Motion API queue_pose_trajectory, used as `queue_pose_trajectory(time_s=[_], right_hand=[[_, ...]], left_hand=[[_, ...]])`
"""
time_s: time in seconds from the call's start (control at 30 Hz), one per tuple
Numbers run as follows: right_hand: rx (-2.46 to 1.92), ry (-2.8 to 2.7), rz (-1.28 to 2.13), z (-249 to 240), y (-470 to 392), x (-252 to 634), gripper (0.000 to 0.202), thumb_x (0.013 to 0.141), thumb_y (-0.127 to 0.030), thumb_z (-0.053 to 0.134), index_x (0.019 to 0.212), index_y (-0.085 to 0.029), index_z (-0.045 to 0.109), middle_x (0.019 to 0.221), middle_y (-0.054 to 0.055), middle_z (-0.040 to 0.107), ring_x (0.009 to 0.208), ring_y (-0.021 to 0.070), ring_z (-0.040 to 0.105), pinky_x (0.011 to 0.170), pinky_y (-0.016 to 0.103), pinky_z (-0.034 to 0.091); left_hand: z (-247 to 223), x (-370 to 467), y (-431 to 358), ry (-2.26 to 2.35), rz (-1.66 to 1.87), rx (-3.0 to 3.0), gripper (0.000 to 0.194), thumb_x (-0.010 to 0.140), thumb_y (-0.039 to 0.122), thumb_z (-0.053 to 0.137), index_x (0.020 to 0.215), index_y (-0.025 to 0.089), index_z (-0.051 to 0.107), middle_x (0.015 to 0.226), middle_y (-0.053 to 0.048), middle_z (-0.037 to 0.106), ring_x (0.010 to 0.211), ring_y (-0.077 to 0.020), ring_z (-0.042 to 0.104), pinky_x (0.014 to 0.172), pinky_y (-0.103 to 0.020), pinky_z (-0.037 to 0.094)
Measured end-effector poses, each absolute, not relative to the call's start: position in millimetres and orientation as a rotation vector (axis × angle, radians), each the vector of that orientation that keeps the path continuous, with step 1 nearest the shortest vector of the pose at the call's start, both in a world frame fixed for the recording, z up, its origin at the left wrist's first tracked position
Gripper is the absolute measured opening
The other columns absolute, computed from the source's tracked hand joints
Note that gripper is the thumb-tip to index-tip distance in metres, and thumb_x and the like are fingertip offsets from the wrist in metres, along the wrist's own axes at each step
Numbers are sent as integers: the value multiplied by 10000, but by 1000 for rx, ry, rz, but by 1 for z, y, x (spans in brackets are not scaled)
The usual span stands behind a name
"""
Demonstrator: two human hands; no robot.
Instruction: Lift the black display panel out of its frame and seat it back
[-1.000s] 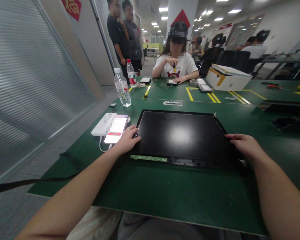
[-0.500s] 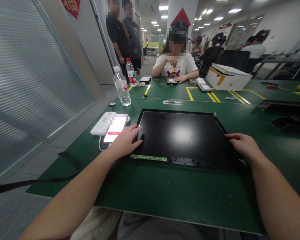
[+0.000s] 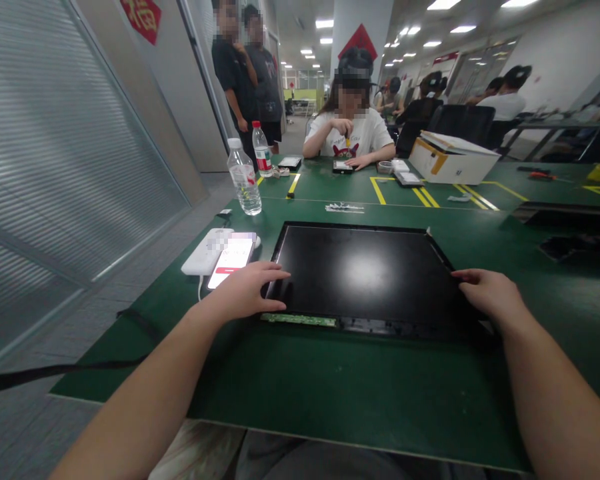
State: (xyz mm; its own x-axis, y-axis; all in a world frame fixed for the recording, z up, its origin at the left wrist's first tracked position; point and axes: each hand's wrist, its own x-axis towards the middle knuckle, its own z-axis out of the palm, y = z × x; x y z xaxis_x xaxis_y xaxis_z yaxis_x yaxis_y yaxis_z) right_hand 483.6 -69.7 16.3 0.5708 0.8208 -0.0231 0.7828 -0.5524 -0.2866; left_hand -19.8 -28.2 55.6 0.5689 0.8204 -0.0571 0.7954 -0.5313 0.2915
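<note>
A black LCD screen panel (image 3: 330, 267) lies face up on the green table, a bright reflection on its glass. A green circuit board strip (image 3: 300, 321) runs along the left part of its near edge. My left hand (image 3: 250, 290) is over the panel's left edge close to the near corner, thumb and fingers apart. Whether its fingertips touch the glass I cannot tell. At the right edge, my right hand (image 3: 493, 297) grips the panel's frame with its fingers and thumb; part of that grip is hidden.
Left of the panel lie a lit phone (image 3: 231, 257) and a white box-like device (image 3: 205, 252) with a cable. Two water bottles (image 3: 245, 180) stand behind them. Across the table (image 3: 330, 393) a person (image 3: 350, 133) works on a small device. A white box (image 3: 455, 160) stands at far right.
My left hand has slid toward me along the panel's left edge, its thumb and fingers spreading wider. My right hand stays at the right edge. The view has tilted slightly.
</note>
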Motion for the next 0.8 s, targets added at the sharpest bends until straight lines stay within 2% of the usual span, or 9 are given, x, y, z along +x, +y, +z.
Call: queue_pose_trajectory(time_s=[0.23, 0.43, 0.6, 0.8], right_hand=[[-2594, -1410, 160, 14, -69, 487, 429, 756, -185, 636, 1115, -281, 849, 1024, 77, 811, 894, 269, 730, 732, 349, 530], [-2581, -1387, 236, 15, -68, 485, 478, 734, -99, 613, 1127, -239, 846, 997, 93, 803, 883, 249, 729, 735, 313, 522], [-2573, -1365, 281, 16, -68, 481, 512, 749, -69, 583, 1178, -200, 830, 1055, 116, 799, 931, 261, 726, 768, 321, 523], [-2558, -1355, 288, 17, -68, 480, 504, 733, -48, 586, 1150, -194, 829, 1056, 115, 797, 957, 265, 724, 778, 318, 523]], left_hand=[[57, -20, -27, 1269, 108, 2534, 682, 795, 491, 822, 1433, 293, 684, 1521, -105, 634, 1368, -359, 606, 1120, -459, 483], [61, -18, -30, 1255, 104, 2529, 608, 824, 476, 794, 1400, 304, 701, 1500, -69, 662, 1330, -340, 648, 1102, -436, 493], [63, -18, -30, 1230, 100, 2563, 564, 841, 477, 777, 1381, 327, 707, 1483, -45, 679, 1310, -317, 666, 1104, -411, 489], [63, -18, -30, 1222, 70, 2570, 534, 855, 460, 764, 1367, 317, 712, 1470, -51, 691, 1383, -317, 620, 1111, -421, 485]])
